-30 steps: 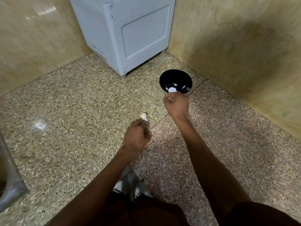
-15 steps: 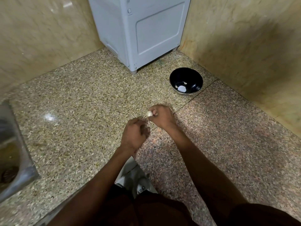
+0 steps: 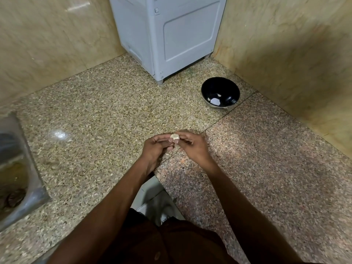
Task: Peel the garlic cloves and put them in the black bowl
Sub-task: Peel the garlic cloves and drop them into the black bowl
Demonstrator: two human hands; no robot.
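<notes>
Hands meet above the granite counter [image 3: 95, 119]: left hand [image 3: 155, 149] and right hand [image 3: 192, 147], fingers curled, pinch one garlic clove [image 3: 174, 137] between their fingertips. Black bowl [image 3: 220, 93] sits well beyond, holding pale pieces.

Bare forearms — dark brown buttoned shirt [image 3: 167, 242] below.
</notes>
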